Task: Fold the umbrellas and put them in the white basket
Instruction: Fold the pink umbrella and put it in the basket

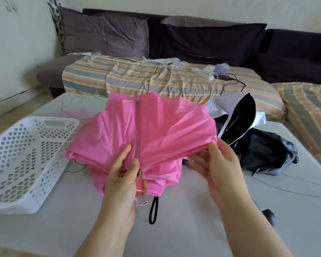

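Holding: pink umbrella above the surface, both hands on it
head view, surface: pale grey surface, thin dark wires trailing across it
head view, room: dark sofa behind with grey and dark cushions; striped orange-grey sheet spread over the seat; white power strip with cables lying on the sheet; white cupboard doors at far left
head view, basket: white basket on surface at left, perforated sides, tilted, nothing seen inside; just beside the pink canopy edge
head view, pink umbrella: canopy half collapsed, fanned out in loose folds; metal shaft runs up the middle toward the top; pink handle near the left palm; black wrist loop hangs below onto the surface
head view, left grip: left hand curled round the shaft base and handle, thumb over the fabric
head view, right grip: right hand pinching the canopy's right edge between thumb and fingers; slightly blurred
head view, other umbrellas: white-and-black umbrella and dark umbrella lying crumpled on the surface at right, unfolded, touching each other
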Motion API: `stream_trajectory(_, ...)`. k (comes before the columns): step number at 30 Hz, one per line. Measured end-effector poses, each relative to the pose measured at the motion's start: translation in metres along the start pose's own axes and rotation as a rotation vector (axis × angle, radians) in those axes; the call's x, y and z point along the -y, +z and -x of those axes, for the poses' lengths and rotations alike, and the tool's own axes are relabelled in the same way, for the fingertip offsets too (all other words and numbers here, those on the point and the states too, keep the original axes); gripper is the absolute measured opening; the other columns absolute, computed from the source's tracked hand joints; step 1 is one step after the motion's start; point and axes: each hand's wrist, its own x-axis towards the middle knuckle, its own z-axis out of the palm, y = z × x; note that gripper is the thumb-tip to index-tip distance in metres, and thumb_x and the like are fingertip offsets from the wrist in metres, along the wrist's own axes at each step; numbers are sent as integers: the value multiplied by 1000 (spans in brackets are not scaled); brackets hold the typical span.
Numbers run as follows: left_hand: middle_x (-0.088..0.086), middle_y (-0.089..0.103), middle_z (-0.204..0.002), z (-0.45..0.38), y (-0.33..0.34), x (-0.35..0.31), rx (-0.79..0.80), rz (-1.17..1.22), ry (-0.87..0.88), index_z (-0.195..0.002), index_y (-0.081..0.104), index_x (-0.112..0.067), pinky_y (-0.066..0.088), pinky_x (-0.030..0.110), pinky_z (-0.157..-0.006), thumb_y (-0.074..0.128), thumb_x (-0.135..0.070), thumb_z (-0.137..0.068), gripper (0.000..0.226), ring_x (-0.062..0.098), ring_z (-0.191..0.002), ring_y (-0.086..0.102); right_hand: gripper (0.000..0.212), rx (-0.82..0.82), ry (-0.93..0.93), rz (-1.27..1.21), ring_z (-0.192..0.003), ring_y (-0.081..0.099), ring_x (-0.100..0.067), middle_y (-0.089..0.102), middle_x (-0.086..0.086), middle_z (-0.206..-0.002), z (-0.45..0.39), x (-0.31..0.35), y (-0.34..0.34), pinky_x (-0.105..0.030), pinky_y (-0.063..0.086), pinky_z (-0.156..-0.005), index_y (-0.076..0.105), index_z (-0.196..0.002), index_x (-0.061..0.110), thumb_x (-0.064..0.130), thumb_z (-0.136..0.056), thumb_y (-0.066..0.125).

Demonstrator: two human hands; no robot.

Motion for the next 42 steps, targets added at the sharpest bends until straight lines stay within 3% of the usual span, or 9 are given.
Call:
stream_trajectory(8, -3, 54, -53, 3, 1, 5, 28, -53, 20, -103, 66, -43, 42, 23, -38, 55, -10, -92, 36, 15, -43, 47, 70, 375, 177, 19, -104, 68, -23, 70, -3, -116, 14, -8, 15, -48, 52, -94, 55, -125, 21, 59, -68, 69)
stream_trajectory(14, 5, 48, -44, 6, 2, 8, 63, -215, 35, -115, 53, -50, 40, 18, -36, 51, -11, -95, 44, 13, -34, 43, 23, 107, 34, 73, -101, 67, -27, 67, -3, -112, 25, -7, 33, -48, 54, -89, 55, -101, 37, 55, -95, 41)
stream_trajectory(18, 8, 51, -46, 11, 5, 7, 84, -302, 32, -117, 58, -36, 41, 20, -36, 44, -15, -98, 32, 20, -36, 47, 36, 240, -51, 210, -91, 70, -23, 74, -4, -94, 41, 9, 36, -42, 54, -87, 62, -90, 29, 60, -92, 43)
stream_trajectory(23, -2, 69, -67, 24, 9, 0, 128, -349, 24, -77, 63, -18, 54, 37, -70, 30, -59, -85, 53, 20, -69, 67, 70, 663, -188, 330, -133, 37, 6, 45, 20, -144, 52, 10, 46, -33, 26, -117, 45, -134, 50, 80, -71, 42)
stream_trajectory(27, 21, 57, -55, 26, 9, -4, 197, -370, -23, -76, 53, -2, 44, 30, -39, 47, -53, -82, 51, 22, -37, 51, 71, 765, -195, 366, -124, 48, 7, 57, 15, -134, 48, 9, 44, -27, 31, -113, 59, -128, 33, 74, -79, 29)
stream_trajectory(31, 17, 50, -46, 25, 2, -3, 162, -241, -111, -83, 45, 1, 31, 19, -32, 44, -18, -98, 24, 19, -30, 41, 45, 476, -431, 309, -102, 63, -3, 71, 14, -105, 39, -2, 42, -18, 45, -93, 71, -104, 25, 51, -87, 39)
stream_trajectory(35, 17, 49, -47, 20, 3, -1, 160, -193, -93, -83, 48, -1, 30, 19, -29, 42, -12, -98, 19, 22, -28, 40, 38, 291, -835, 777, -110, 54, -9, 68, 9, -109, 29, -17, 41, -16, 36, -98, 73, -102, 18, 36, -92, 41)
stream_trajectory(38, 15, 50, -46, 18, 0, -3, 136, -96, -129, -86, 49, -2, 31, 19, -28, 43, -14, -98, 18, 21, -29, 41, 37, 299, -849, 744, -122, 48, -5, 60, 10, -126, 22, -20, 33, -14, 31, -106, 64, -123, 18, 29, -93, 46)
stream_trajectory(42, 12, 49, -49, 12, -6, -10, 126, 63, -195, -97, 41, -11, 32, 21, -27, 41, -18, -98, 8, 20, -32, 43, 29, -199, -484, 505, -97, 54, -11, 51, 9, -109, 16, -10, 10, -26, 44, -83, 50, -114, 25, 9, -90, 50)
